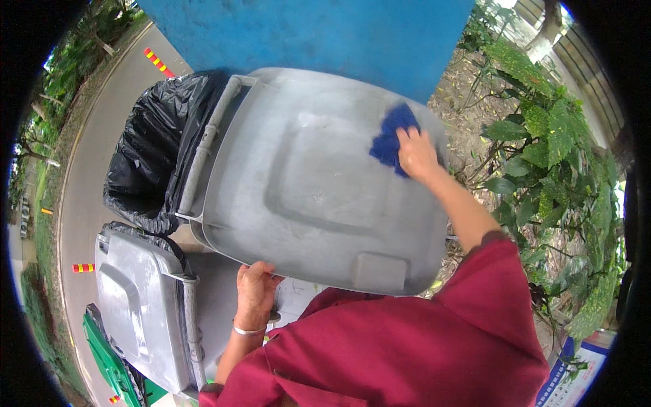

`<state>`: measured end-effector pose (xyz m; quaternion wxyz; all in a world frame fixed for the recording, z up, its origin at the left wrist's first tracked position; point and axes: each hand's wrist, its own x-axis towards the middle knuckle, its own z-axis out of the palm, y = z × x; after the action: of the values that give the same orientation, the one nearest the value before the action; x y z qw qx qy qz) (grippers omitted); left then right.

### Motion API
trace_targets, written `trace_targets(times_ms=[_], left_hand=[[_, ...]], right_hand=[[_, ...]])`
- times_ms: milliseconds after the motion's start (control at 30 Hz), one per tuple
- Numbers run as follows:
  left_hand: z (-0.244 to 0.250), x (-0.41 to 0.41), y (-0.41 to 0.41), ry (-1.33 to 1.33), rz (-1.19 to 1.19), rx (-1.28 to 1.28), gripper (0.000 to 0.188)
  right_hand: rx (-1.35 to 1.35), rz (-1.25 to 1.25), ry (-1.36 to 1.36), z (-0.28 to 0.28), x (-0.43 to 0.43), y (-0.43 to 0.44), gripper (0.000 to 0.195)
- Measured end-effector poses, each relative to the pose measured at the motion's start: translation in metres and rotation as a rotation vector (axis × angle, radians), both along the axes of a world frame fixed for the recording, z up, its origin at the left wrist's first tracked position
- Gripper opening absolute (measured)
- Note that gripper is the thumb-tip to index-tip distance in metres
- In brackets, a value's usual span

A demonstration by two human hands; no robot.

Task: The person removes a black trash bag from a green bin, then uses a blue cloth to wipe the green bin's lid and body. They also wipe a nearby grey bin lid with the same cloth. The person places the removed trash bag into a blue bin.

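Observation:
The grey plastic lid (325, 178) of a wheeled bin is swung open before me, its underside facing up. My right hand (419, 152) presses a dark blue cloth (394, 137) against the lid near its far right edge; the cloth is a little blurred. With fingers on the rim nearest my body, my left hand (256, 292) grips the lid. Left of the hinge bar (208, 142), a black bin liner (152, 142) lines the open bin and folds over its edge.
A second grey bin with a shut lid (145, 300) stands at the lower left, beside a green bin (109, 356). A blue panel (315, 40) rises behind the lid. Leafy shrubs (539, 152) grow at the right. A road (96, 152) with red-and-yellow posts (159, 62) runs along the left.

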<state>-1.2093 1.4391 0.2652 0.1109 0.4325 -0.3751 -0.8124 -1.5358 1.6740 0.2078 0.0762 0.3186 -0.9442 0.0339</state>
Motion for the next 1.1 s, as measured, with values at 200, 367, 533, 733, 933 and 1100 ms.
trace_targets(times_ms=[200,367,533,733,933,1100], left_hand=[[-0.027,0.005,-0.010,-0.015,-0.029,-0.045,0.020],[-0.018,0.003,-0.008,0.002,-0.062,-0.070,0.018],[-0.008,0.000,-0.005,-0.005,-0.044,-0.061,0.016],[0.000,-0.003,-0.002,0.019,-0.059,-0.032,0.016],[-0.026,0.010,-0.015,0.005,-0.062,-0.062,0.023],[-0.016,0.011,-0.012,0.010,-0.073,-0.061,0.017]], right_hand=[[0.044,-0.098,-0.301,0.006,0.078,0.037,0.039],[-0.452,-0.181,0.234,-0.001,-0.019,0.031,0.039],[-0.414,-0.306,0.165,-0.032,-0.073,-0.035,0.033],[-0.382,-0.058,0.034,-0.010,-0.044,-0.102,0.028],[-0.009,-0.266,0.037,0.003,-0.045,-0.012,0.030],[0.504,-0.180,-0.198,0.021,0.000,0.033,0.023]])
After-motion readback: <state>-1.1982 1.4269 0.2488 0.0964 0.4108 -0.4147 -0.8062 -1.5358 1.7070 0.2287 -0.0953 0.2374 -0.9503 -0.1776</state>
